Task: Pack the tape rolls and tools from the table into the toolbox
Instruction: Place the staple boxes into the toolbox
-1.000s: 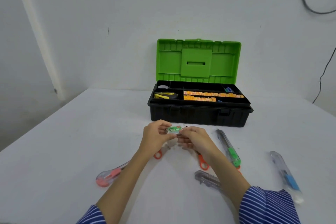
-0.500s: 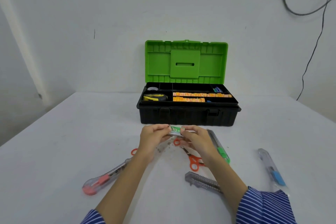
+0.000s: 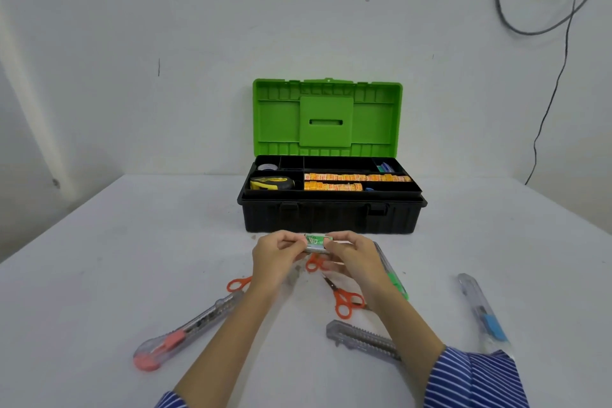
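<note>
A small flat case with a green label (image 3: 314, 242) is held between both hands above the table, just in front of the toolbox (image 3: 331, 219). My left hand (image 3: 276, 257) pinches its left end and my right hand (image 3: 352, 258) pinches its right end. The black toolbox stands open with its green lid (image 3: 326, 117) upright. Its tray holds a yellow tape measure (image 3: 271, 183), a tape roll (image 3: 267, 167) and orange strips (image 3: 356, 178).
On the white table lie a pink utility knife (image 3: 185, 331), a grey one (image 3: 361, 338), a green one (image 3: 395, 281) and a blue one (image 3: 482, 311). Two orange scissors (image 3: 344, 300) (image 3: 239, 283) lie under my hands. Cables hang on the wall at right.
My hands have stayed together on the small case. The view has shifted, so the toolbox and tools sit further left in the frame than a second ago.
</note>
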